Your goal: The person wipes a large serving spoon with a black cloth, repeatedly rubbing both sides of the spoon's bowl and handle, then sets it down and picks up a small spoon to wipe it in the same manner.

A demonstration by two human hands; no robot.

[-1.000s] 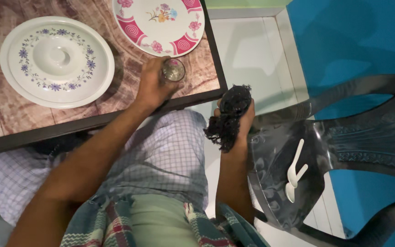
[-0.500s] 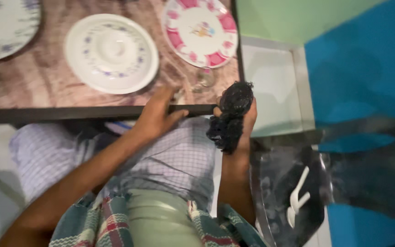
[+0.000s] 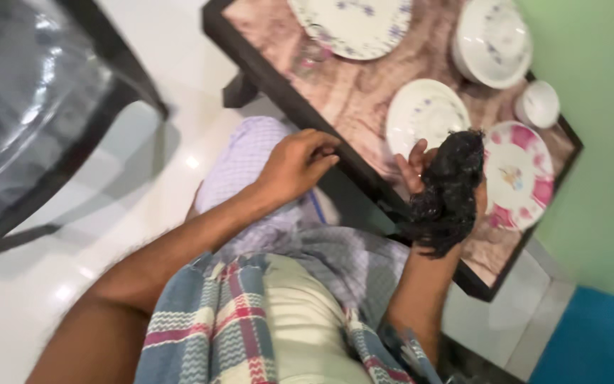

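My right hand (image 3: 421, 167) is raised in front of the table and grips a black mesh scrubber (image 3: 449, 192), whose frayed end hangs down toward my lap. My left hand (image 3: 296, 163) hovers at the table's dark near edge (image 3: 286, 89) with fingers loosely curled and nothing in it. Just behind the scrubber a white lidded dish with blue flowers (image 3: 424, 114) and a pink-and-white flowered plate (image 3: 524, 174) rest on the wood-pattern table top.
Farther back on the table stand a large blue-flowered plate (image 3: 357, 25), a white covered bowl (image 3: 495, 39), a small white bowl (image 3: 538, 103) and a drinking glass (image 3: 310, 53). A dark plastic chair (image 3: 30, 107) is at the left. A green wall lies at the right.
The view has swung left, so the table now runs diagonally and the chair with the spoons is out of sight. My left hand left the glass and moved back to the table edge. The scrubber stays gripped.
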